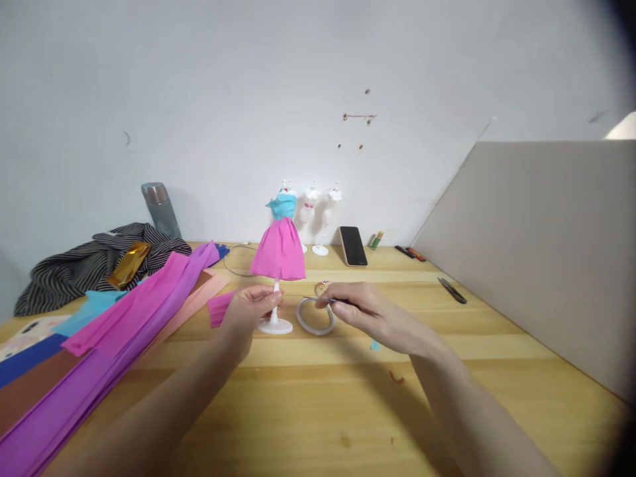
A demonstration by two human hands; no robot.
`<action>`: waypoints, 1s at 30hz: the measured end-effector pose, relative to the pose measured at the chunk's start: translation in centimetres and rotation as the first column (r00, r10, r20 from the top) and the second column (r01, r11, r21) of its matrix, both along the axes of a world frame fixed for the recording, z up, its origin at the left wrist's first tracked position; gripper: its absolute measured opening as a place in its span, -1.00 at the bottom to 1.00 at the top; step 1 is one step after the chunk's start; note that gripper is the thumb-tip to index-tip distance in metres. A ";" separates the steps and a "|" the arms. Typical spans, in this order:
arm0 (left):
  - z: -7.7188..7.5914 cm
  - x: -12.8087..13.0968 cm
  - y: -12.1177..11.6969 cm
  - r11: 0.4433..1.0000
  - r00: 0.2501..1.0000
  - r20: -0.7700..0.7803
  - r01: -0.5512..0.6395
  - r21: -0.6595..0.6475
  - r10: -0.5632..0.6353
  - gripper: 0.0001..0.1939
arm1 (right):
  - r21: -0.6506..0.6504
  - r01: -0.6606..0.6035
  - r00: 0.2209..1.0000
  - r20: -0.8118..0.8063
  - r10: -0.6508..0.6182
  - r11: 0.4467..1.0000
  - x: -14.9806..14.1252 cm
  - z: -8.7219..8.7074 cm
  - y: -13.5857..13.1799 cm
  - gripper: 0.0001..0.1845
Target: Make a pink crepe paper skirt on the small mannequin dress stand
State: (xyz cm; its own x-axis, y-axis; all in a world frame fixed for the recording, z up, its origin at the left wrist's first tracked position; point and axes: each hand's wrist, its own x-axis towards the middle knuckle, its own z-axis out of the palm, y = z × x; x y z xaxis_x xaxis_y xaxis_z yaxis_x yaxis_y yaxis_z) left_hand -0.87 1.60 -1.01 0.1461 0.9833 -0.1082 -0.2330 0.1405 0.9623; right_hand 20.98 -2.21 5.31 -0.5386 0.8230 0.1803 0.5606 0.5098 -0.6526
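My left hand (253, 308) is closed around the white stem of a miniature dress form (275, 325), low down near its round base. The form stands upright, dressed in a blue crepe-paper top (284, 207) and a flared pink crepe-paper skirt (281, 250). In my right hand (368, 311) I grip a slim dark tool (342, 302) with a thin metal tip pointing left. Its exact kind is partly hidden by my fingers. That tip is above a thin white tape ring (317, 330) and to the right of the stem, apart from it.
Folded crepe paper (149, 305) in several colours covers the left side, beside a striped cloth (74, 265) and a flask (161, 211). Two bare dress forms (320, 250) and a phone (353, 246) stand along the wall. Scissors (453, 291) lie at right.
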 end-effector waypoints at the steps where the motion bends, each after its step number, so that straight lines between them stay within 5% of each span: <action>1: 0.0 0.0 -0.1 1.000 1.000 -0.012 -0.008 -0.003 0.008 -0.58 | -0.004 0.029 1.000 0.005 -0.029 1.000 -0.1 0.0 0.0 -0.55; 8: 0.0 0.5 -0.3 0.999 0.998 -0.050 -0.048 0.023 0.049 -0.59 | -0.089 0.159 0.986 -0.025 -0.162 0.983 0.0 -0.5 0.3 -0.38; 30: -1.0 1.6 -1.0 0.999 0.997 -0.071 -0.026 0.021 0.027 -0.72 | -0.169 0.189 0.972 -0.110 -0.209 0.967 -0.6 -1.1 1.1 -0.40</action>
